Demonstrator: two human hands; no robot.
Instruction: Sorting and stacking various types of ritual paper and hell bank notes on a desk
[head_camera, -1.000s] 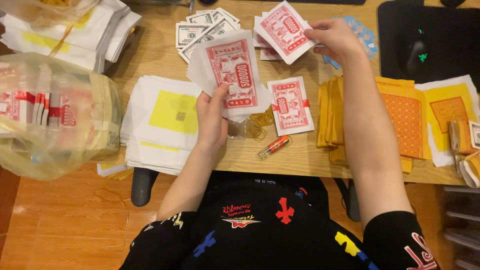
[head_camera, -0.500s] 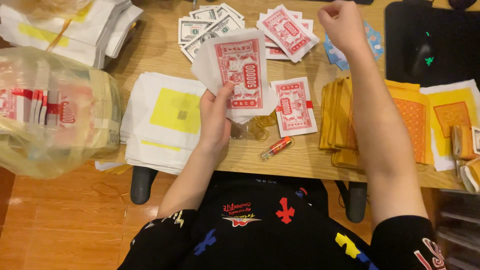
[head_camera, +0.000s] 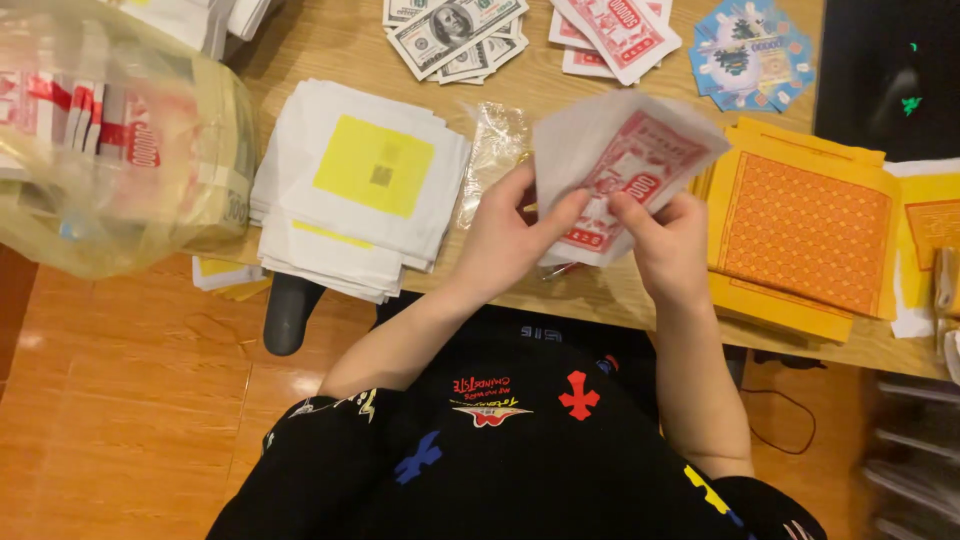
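Over the tabletop's (head_camera: 330, 45) near edge, left hand (head_camera: 510, 235) and right hand (head_camera: 665, 240) pinch red paper notes (head_camera: 625, 170); the stack's lower edge is hidden behind the fingers.

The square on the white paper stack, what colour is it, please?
Yellow, with a small grey mark in the middle of the square; head view.

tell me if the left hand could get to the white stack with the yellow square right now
Probably yes. The white stack lies just beside the left hand with bare table between, but that hand grips the red-printed notes and would need to let go.
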